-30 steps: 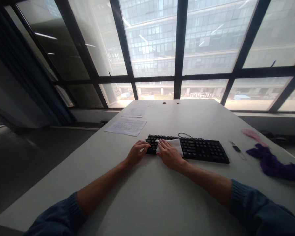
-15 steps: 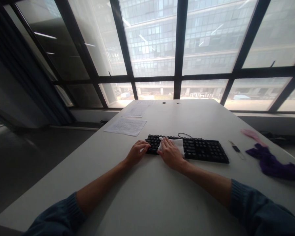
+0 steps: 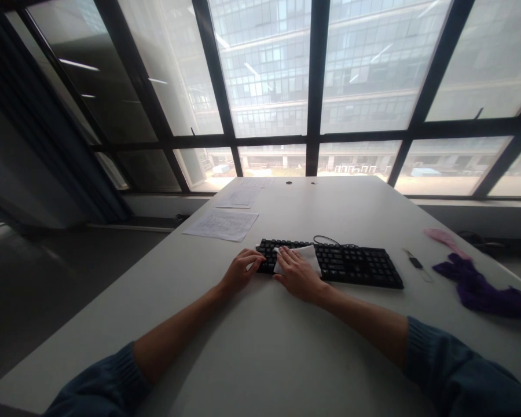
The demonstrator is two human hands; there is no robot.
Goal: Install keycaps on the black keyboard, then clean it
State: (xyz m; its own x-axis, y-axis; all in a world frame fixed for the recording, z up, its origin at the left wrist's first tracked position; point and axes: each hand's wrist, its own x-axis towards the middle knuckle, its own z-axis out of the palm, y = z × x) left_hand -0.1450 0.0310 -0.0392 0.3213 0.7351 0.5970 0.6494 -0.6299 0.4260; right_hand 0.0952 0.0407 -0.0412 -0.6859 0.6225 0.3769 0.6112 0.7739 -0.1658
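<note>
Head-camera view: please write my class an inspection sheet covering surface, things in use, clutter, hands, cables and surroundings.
Surface: white table, reaching toward the windows.
Things in use: black keyboard; white cloth on its keys.
Clutter: papers at left; pink item, purple cloth and small dark-handled item at right.
Hands: left hand at the keyboard's left end; right hand laid over the white cloth.
Cables: thin dark cable behind the keyboard.
Surroundings: dark curtain at left, windows ahead.

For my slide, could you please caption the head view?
Right hand on white cloth atop black keyboard, left hand at one end.
</note>
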